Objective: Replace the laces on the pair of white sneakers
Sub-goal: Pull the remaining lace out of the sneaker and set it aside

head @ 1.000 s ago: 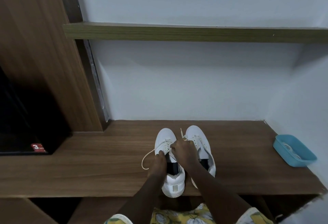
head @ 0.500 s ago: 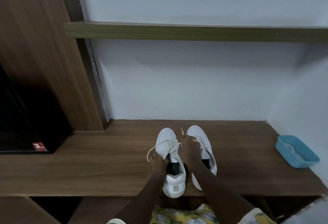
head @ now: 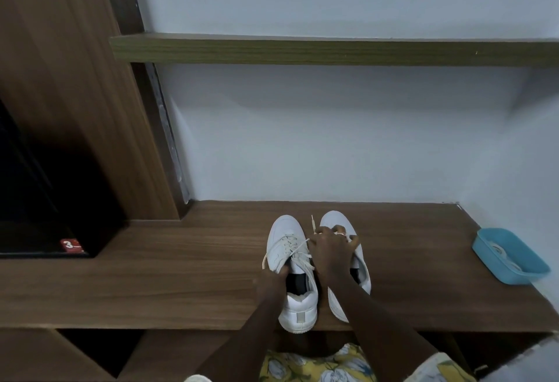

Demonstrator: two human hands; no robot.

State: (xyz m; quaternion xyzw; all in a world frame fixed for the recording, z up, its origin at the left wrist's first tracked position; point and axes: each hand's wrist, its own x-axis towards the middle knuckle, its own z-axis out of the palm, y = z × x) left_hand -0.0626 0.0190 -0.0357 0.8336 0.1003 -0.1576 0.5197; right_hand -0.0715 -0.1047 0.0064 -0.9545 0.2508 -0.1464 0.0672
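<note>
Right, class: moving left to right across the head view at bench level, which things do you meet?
In order: red square sticker marked 3 → left white lace-up sneaker → right white lace-up sneaker → blue rectangular plastic tray.

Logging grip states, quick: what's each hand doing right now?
Left hand: grips the sneaker at its side.
Right hand: pinches the lace.

Wall: plain and pale, a bit blue.
Shelf: a long wood board, high on the wall.
Table: wide brown wood, right against the wall.
Left side: a tall wood panel — below it a dark hole with a small red sticker.
Light: dim.
</note>
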